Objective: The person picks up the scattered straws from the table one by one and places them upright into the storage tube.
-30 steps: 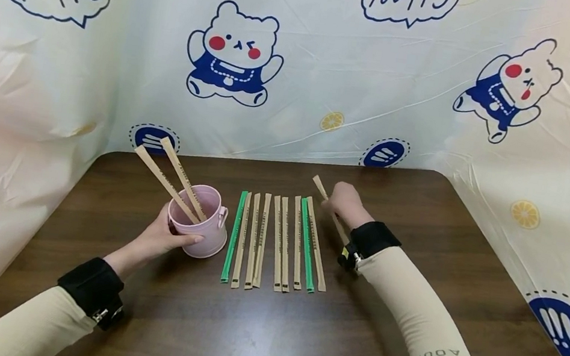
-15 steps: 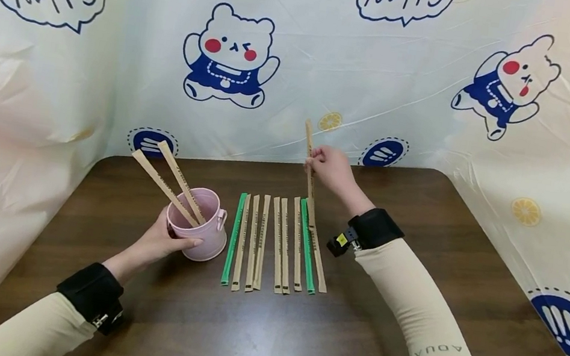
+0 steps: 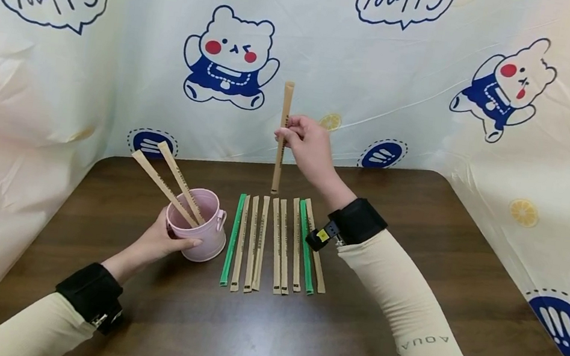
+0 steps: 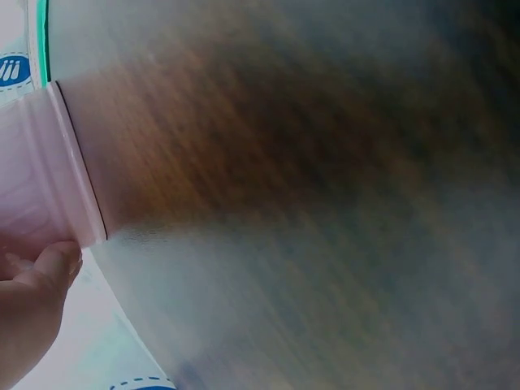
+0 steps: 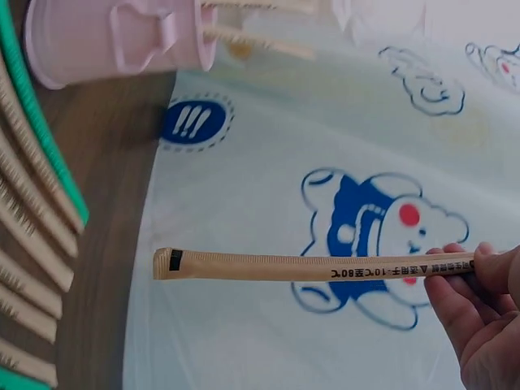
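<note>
A small pink pail [image 3: 209,239] stands upright on the table, and my left hand [image 3: 160,241] grips its side. Inside the pail lean two brown paper-wrapped straws [image 3: 159,180], their upper ends sticking out past the rim. Between thumb and fingers, my right hand [image 3: 312,148] pinches another brown wrapped straw [image 3: 287,102], held nearly upright in the air beyond the row. The right wrist view shows that straw [image 5: 260,266] with printing along its wrapper. The left wrist view has the thumb [image 4: 58,264] against the pail's wall.
Right of the pail, several brown wrapped straws [image 3: 252,246] lie side by side on the dark wooden table [image 3: 176,327]. Two green ones lie among them, a left green straw [image 3: 233,240] and a right green straw [image 3: 306,247]. A printed cloth [image 3: 132,59] hangs around the table.
My right hand has lifted a brown straw off the table right of the row, carried it up and left, and turned it upright. The left hand and pail stay put.
</note>
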The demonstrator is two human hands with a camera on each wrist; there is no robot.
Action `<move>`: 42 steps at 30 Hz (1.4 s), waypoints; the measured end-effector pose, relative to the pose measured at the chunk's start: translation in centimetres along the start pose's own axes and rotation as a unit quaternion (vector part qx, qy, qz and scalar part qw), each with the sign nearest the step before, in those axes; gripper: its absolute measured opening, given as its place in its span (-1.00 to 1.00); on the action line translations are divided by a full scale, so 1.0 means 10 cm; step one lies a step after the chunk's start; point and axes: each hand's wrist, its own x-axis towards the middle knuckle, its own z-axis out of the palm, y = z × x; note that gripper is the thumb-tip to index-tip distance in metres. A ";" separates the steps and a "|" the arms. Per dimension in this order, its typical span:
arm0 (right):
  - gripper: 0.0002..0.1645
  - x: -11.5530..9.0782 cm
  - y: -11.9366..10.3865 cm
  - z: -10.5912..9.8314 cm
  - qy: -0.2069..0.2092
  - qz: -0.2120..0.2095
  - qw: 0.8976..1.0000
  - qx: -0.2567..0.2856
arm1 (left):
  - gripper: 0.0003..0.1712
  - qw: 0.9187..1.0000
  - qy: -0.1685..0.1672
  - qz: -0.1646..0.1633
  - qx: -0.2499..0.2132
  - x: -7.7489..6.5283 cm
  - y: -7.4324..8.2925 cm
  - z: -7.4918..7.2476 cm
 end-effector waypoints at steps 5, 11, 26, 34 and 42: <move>-0.73 0.03 -0.14 0.20 -0.011 -0.008 0.999 0.029 | 0.19 1.000 0.003 0.000 -0.002 -0.02 -0.03 0.00; -0.74 0.04 -0.31 0.44 -0.033 -0.013 0.998 0.056 | 0.20 1.000 0.002 -0.005 -0.001 -0.01 -0.02 0.01; -0.73 -0.12 -0.49 0.93 -0.101 -0.059 0.993 0.027 | 0.22 1.000 -0.002 -0.002 0.004 -0.01 -0.01 0.02; -0.76 -0.26 -0.34 1.07 -0.120 -0.076 0.990 -0.008 | 0.21 1.000 0.004 -0.004 -0.002 -0.01 0.00 0.02; -0.78 -0.42 -0.13 1.19 -0.155 -0.033 0.986 -0.048 | 0.22 1.000 0.002 -0.003 0.003 0.00 -0.02 0.03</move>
